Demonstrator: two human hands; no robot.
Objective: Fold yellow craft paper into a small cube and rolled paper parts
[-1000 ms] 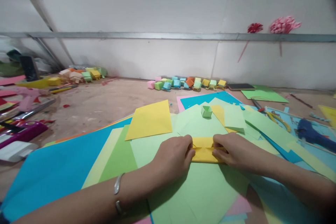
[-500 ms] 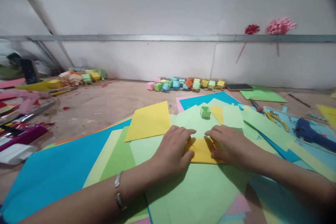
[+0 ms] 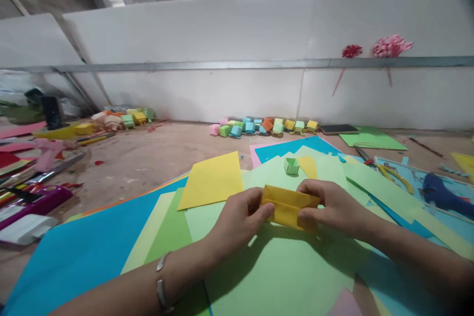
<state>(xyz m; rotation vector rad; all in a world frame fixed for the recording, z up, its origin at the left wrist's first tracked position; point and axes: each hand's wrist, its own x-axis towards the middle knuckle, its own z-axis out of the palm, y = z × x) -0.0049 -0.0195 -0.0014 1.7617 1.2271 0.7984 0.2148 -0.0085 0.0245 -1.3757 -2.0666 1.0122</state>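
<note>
My left hand [image 3: 239,219] and my right hand [image 3: 333,207] both pinch a folded yellow paper piece [image 3: 287,206], lifted slightly above a spread of light green sheets [image 3: 281,266]. The left hand grips its left end, the right hand its right end. A small green paper box [image 3: 291,166] sits just beyond the hands. A flat yellow sheet [image 3: 215,180] lies to the left of the folded piece. A silver bracelet [image 3: 161,281] is on my left wrist.
A row of small coloured paper boxes [image 3: 262,127] lines the back wall, with another cluster [image 3: 122,119] at the far left. A blue glue gun [image 3: 444,195] and yellow-handled scissors [image 3: 392,175] lie right. A large blue sheet [image 3: 81,247] lies lower left. Tools and scraps [image 3: 33,192] crowd the left edge.
The folded yellow piece was pressed flat under both hands; now both hands have lifted it off the sheets and hold it by its ends. The camera tilted upward slightly.
</note>
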